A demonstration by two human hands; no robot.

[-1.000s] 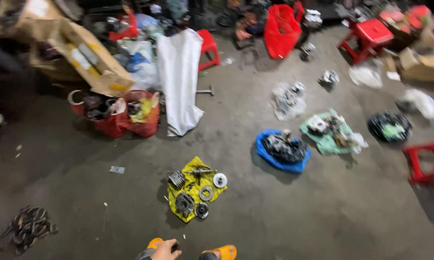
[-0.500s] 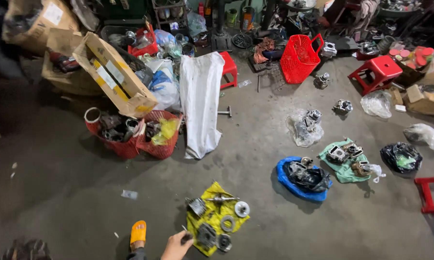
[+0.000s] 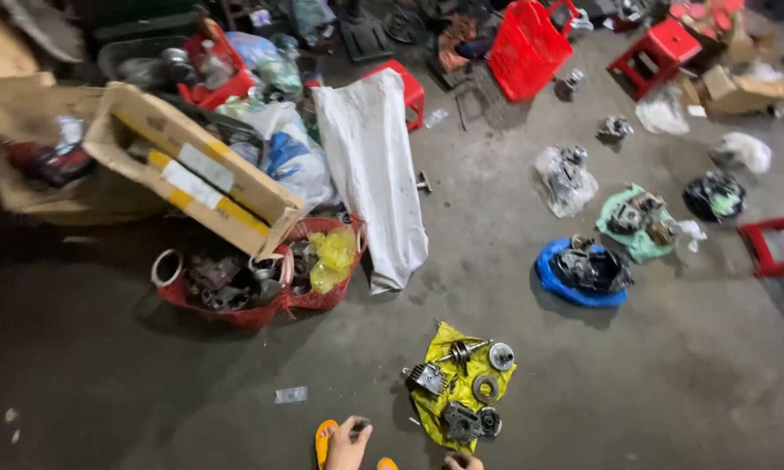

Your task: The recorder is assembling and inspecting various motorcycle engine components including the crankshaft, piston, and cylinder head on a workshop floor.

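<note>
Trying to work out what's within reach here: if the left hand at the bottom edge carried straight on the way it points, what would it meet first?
Probably bare concrete floor: the left hand points up-frame, just left of the yellow cloth with its metal engine parts. Depth is unclear.

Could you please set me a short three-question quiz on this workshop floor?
1. True or false: the metal parts at the bottom of the view lie on a yellow sheet.
2. Which lies closest to that yellow sheet? A. the blue sheet B. the red basket at the top C. the green sheet
3. What colour are the tubs of parts under the cardboard box?
Key: 1 true; 2 A; 3 red.
</note>
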